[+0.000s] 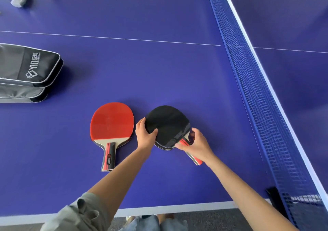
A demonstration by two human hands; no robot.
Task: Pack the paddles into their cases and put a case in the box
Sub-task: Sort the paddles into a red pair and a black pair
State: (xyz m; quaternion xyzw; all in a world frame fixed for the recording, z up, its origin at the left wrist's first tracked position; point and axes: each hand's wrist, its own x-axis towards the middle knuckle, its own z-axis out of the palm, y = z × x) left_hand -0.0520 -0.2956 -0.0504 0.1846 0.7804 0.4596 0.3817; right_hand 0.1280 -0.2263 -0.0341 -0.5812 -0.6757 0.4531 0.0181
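Left hand grips the black paddle's blade edge, right hand pinches its handle. The red paddle lies just beside it on the bench.

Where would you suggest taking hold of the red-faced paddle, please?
Probably by its handle: the red-faced paddle lies flat on the table, handle pointing toward the near edge and clear of the left hand. Come from that near side.

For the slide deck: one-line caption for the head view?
Both hands, left and right, grip the black paddle stack beside a red paddle; cases wait left.
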